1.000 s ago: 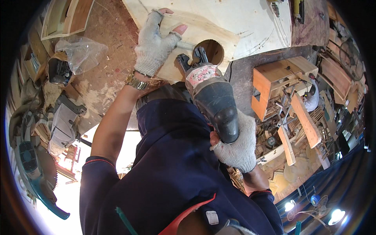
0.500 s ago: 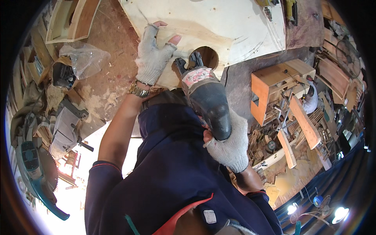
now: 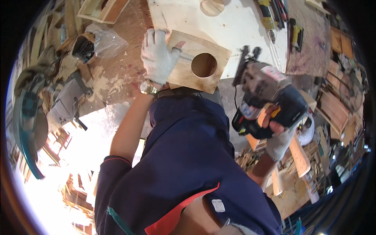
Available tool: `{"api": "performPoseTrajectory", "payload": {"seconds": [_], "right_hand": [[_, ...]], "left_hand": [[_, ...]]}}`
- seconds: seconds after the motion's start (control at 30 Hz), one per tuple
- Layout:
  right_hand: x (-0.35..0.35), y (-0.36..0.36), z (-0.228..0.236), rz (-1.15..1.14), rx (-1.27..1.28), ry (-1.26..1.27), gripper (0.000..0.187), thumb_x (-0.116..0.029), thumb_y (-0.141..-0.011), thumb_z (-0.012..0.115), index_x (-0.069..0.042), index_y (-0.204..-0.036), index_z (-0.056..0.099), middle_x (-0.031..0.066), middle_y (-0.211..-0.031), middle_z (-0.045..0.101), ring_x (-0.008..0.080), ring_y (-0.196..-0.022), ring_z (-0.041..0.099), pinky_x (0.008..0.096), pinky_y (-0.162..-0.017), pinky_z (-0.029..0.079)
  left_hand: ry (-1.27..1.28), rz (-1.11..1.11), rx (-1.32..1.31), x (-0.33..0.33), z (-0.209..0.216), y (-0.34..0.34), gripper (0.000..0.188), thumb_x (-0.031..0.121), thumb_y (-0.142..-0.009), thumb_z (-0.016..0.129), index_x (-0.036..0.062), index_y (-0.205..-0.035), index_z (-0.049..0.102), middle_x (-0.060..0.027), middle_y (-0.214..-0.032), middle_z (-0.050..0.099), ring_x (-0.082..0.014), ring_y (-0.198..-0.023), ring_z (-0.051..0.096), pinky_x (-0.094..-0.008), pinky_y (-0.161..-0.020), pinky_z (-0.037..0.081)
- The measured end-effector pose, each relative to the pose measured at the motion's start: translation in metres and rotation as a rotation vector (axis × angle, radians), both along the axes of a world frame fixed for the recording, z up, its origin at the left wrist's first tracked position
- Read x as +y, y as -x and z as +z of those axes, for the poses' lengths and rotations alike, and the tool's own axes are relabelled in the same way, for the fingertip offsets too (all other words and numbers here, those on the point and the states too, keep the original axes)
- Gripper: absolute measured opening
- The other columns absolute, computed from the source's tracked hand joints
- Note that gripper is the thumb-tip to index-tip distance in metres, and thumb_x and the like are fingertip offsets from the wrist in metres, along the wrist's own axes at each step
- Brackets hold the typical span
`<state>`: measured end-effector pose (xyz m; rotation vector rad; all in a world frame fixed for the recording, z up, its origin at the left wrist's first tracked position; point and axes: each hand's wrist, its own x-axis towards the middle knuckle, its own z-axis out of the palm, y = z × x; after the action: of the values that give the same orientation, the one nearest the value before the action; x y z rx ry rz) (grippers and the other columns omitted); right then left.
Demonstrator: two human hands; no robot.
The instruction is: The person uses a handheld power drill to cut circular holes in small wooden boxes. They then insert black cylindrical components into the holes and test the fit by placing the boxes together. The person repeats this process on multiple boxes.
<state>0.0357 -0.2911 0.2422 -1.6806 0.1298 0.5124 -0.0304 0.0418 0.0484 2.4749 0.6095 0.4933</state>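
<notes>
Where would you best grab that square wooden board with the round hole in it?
Probably by its left edge, as the left hand does now: the square board is thin and flat, so fingers can pinch it across its thickness there. The round hole sits toward the right, and the right hand holds the power tool on that side.

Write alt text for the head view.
A gloved left hand holds a square plywood piece with a round hole at a workbench, while the gloved right hand grips a power tool beside it.
</notes>
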Motion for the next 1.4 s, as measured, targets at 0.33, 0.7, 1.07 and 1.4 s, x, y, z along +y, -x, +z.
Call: {"api": "performPoseTrajectory", "payload": {"seconds": [0.33, 0.7, 1.07, 1.4], "right_hand": [[-0.073, -0.187, -0.185, 0.210, 0.351, -0.563, 0.047, -0.009, -0.074, 0.074, 0.002, -0.118, 0.059, 0.0155, -0.103, 0.064, 0.0227, -0.072, 0.060, 0.0373, -0.070, 0.050], [-0.096, -0.247, -0.257, 0.141, 0.484, -0.533, 0.037, -0.018, -0.086, 0.063, 0.002, -0.117, 0.062, 0.0134, -0.098, 0.069, 0.0244, -0.072, 0.064, 0.0382, -0.071, 0.055], [-0.093, -0.206, -0.263, -0.030, 0.443, -0.586, 0.041, -0.044, -0.101, 0.062, -0.004, -0.113, 0.066, 0.0082, -0.098, 0.069, 0.0192, -0.075, 0.063, 0.0333, -0.069, 0.053], [-0.032, -0.186, -0.181, -0.080, -0.758, 0.864, 0.063, -0.044, -0.093, 0.072, 0.004, -0.130, 0.059, 0.0257, -0.119, 0.067, 0.0384, -0.108, 0.068, 0.0459, -0.089, 0.054]], "left_hand": [[0.040, 0.723, 0.267, -0.138, 0.001, 0.038, 0.118, 0.065, -0.067, 0.088, 0.0107, -0.157, 0.033, -0.0327, -0.137, 0.043, -0.0518, -0.119, 0.053, -0.0546, -0.089, 0.052], [0.190, 0.641, 0.142, -0.103, -0.047, 0.044, 0.097, 0.047, -0.091, 0.075, 0.0200, -0.166, 0.019, -0.0351, -0.157, 0.037, -0.0556, -0.141, 0.041, -0.0503, -0.103, 0.049], [0.396, 0.474, -0.154, -0.034, -0.041, 0.033, 0.062, 0.020, -0.102, 0.060, 0.0114, -0.159, 0.037, -0.0206, -0.159, 0.044, -0.0374, -0.145, 0.045, -0.0378, -0.112, 0.044], [0.994, 0.471, -0.384, -0.067, -0.025, 0.021, 0.105, 0.009, -0.092, 0.074, 0.0201, -0.168, 0.002, -0.0185, -0.167, 0.029, -0.0264, -0.141, 0.049, -0.0368, -0.113, 0.045]]}}
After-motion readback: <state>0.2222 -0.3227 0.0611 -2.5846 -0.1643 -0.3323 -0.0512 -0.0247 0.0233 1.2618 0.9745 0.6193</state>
